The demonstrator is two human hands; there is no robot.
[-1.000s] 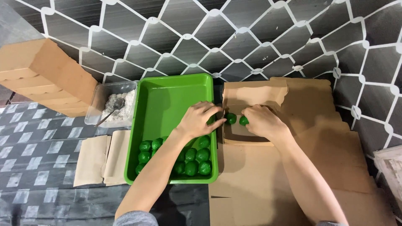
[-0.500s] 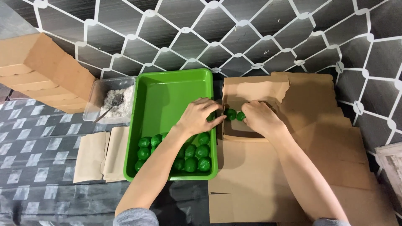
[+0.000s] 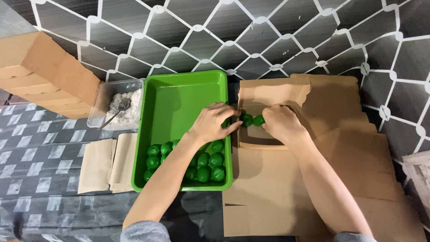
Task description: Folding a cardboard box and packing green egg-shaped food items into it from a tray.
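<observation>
Two bare hands, close together over a small brown box [image 3: 260,117] with its flap up. Left hand [image 3: 214,123] curled at the right rim of the green tray [image 3: 179,96], fingers bent around a green ball mostly hidden under them. Right hand [image 3: 280,124] curled too, fingertips pinching a green ball [image 3: 258,120] inside the small box. One more green ball [image 3: 247,119] just beside it, between the two hands, touching the first.

Plenty more green balls [image 3: 210,168] bunched at the near end of the tray, some hidden under the left arm. Far end of the tray bare.

Left of the tray, a clear tub [image 3: 117,105] of white powder with a spoon [image 3: 118,110] lying in it. Further left, a stack of flat brown cartons [image 3: 45,74]. Near the tray's left side, folded brown paper bags [image 3: 105,163]. Under the right arm, big flat sheets of cardboard [image 3: 340,170]. Behind it all, a dark wall with a white net pattern [image 3: 201,40].
</observation>
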